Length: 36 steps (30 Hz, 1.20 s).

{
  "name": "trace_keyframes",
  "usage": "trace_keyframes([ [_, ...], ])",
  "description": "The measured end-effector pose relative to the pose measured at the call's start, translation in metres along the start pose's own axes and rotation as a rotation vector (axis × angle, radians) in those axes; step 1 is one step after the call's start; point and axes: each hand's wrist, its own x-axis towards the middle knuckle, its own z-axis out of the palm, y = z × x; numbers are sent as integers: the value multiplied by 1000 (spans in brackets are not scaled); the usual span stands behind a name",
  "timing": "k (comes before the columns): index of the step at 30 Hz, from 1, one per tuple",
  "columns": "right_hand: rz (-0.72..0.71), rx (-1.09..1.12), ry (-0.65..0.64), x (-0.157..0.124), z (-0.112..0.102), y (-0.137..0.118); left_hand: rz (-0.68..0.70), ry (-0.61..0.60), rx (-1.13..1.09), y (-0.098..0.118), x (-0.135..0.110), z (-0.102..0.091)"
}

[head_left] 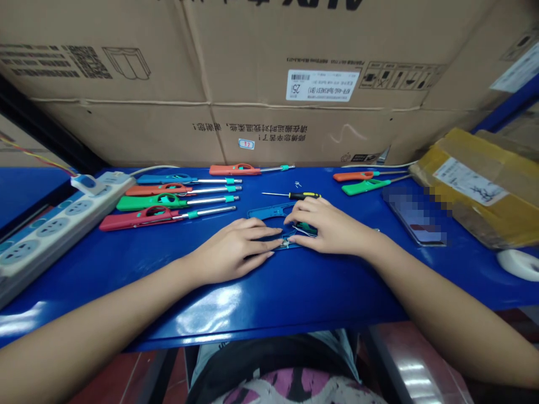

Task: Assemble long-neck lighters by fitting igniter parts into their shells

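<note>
An opened blue utility lighter (290, 245) lies on the table, with small pale parts inside its shell. My left hand (240, 247) reaches over its left end, fingers extended and fingertips holding it; the thumb is hidden. My right hand (328, 227) bends over the same lighter from the right, with thumb and fingers closed around a dark green inner part (306, 228). Much of the lighter is hidden beneath my hands. Just behind them lies a separate blue shell half (267, 212). A black and yellow screwdriver (301, 196) rests beyond my right hand, tip pointing left.
Several whole lighters (145, 219) lie in a row at left, beside a white power strip (54, 224). An orange lighter (236, 169) is at the back. Small white pieces (298, 184), two more lighters (362, 186), a phone (415, 216) and a taped carton (475, 185) are also on the table.
</note>
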Motion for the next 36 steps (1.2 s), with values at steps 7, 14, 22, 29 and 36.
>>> trace_keyframes([
  [7,61,41,139,-6,-28,14,32,-36,-20,-9,-3,-11],
  [14,191,83,-142,-12,-32,22,42,-95,29,-18,-7,-22],
  [22,176,18,94,5,14,11,9,-79,-63,-13,-6,-14],
  [29,204,121,114,8,15,12,15,-36,-130,-10,-3,-10],
  [36,216,97,110,7,10,9,59,-36,-88,-6,-2,-7],
])
